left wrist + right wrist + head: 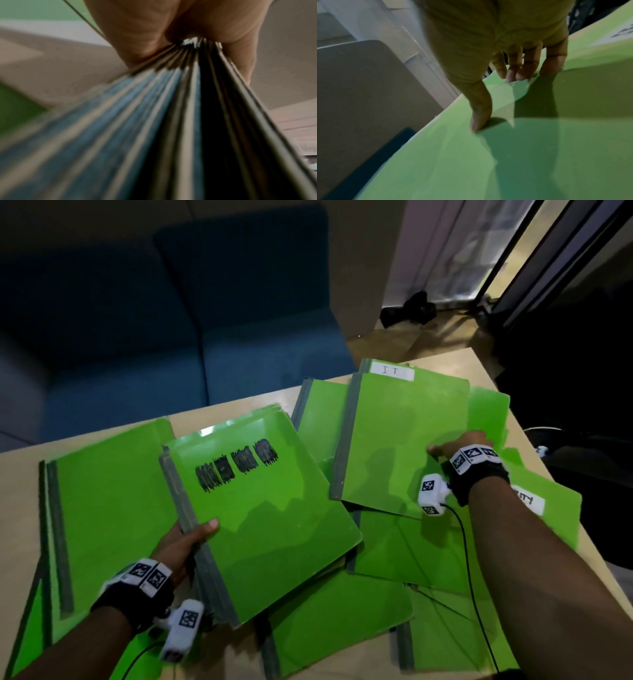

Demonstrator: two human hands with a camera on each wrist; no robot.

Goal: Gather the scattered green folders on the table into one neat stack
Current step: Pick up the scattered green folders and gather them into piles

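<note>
Mostly blurred: L hand (154,33) pinching folder bundle (180,121) spines

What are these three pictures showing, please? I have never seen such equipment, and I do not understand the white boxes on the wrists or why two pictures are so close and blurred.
No machine here: a person works with bare hands, wearing a head camera and a small camera on each wrist.

The head view looks down on a table with many green folders lying scattered and overlapping.

The left hand grips a bundle of folders by the spine; the left wrist view looks along those spine edges.

The right hand pinches the edge of another green folder; the right wrist view shows its thumb on top.
</note>
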